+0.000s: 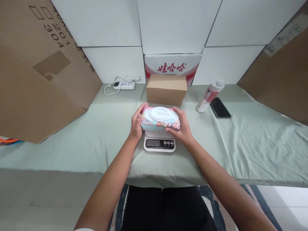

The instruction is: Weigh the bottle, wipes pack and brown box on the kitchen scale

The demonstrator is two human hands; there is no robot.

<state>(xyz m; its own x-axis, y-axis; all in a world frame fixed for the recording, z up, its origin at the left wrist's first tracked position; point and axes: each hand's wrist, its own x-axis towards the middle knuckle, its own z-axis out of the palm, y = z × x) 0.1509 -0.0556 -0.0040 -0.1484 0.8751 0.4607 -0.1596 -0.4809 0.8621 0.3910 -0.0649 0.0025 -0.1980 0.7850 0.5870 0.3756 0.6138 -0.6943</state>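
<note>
On a green-covered bench (72, 141), the left hand (136, 123) and right hand (182, 126) clasp opposite ends of a pack of wet wipes (160, 119), each grip pressed around it, holding it on a small digital scale (159, 143); behind stands a cardboard box (166, 89), with a bottle (209, 95) and phone (220, 108) to the right.
</note>
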